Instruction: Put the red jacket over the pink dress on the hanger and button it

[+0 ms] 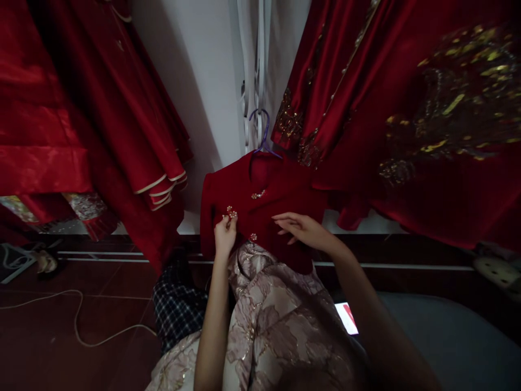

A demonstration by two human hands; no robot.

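Observation:
A red jacket hangs in front of me on a purple hanger. On its front are a sparkling flower trim and, lower down, a small jewelled flower button. My left hand is pinched on a jewelled flower ornament, held before the left side of the jacket; whether it is attached there I cannot tell. My right hand is over the jacket's right side with fingers stretched and nothing in them. Pale pink floral brocade fabric lies below, over my lap.
Red garments with cream piping hang at left. Red satin garments with gold sequins hang at right. White metal bars rise behind the hanger. A white cord crosses the tiled floor. A lit screen shows beside my right forearm.

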